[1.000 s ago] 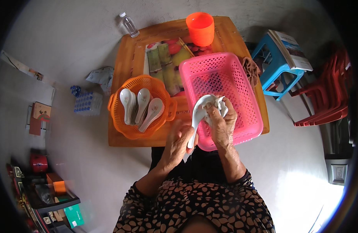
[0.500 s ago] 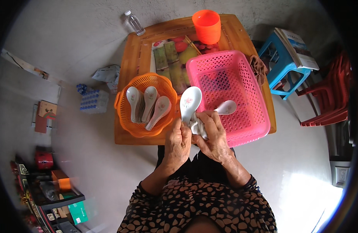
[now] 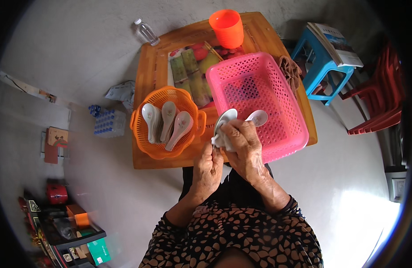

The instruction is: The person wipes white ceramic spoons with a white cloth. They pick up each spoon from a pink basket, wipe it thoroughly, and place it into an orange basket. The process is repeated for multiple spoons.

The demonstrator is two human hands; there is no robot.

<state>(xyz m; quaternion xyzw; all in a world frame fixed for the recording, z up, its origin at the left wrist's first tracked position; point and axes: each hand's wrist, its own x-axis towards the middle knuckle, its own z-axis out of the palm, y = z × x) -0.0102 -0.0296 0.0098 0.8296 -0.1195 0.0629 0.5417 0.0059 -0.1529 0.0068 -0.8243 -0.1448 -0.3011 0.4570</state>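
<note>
My left hand (image 3: 207,169) pinches the handle end of a white soup spoon (image 3: 226,116) in front of the table. My right hand (image 3: 245,149) grips a white cloth (image 3: 222,140) and presses it against the spoon, whose bowl is turned partly edge-on. Behind my right hand, another white spoon (image 3: 259,118) lies in the pink rectangular basket (image 3: 286,143). To the left, an orange round basket (image 3: 141,134) holds stacks of white spoons (image 3: 169,118) with small flower prints on the bowls. My right fingers hide part of the cloth and spoon.
The baskets stand on a wooden table (image 3: 145,163). At its far side are a stack of orange cups (image 3: 227,31) and a clear bottle (image 3: 147,32). A brown cloth (image 3: 290,73) hangs by the right edge, near a blue stool (image 3: 324,76) and red chairs (image 3: 378,98).
The held spoon has turned from facing up to nearly edge-on. My right hand with the cloth has moved up from the handle onto the bowl. The whole view has shifted slightly.
</note>
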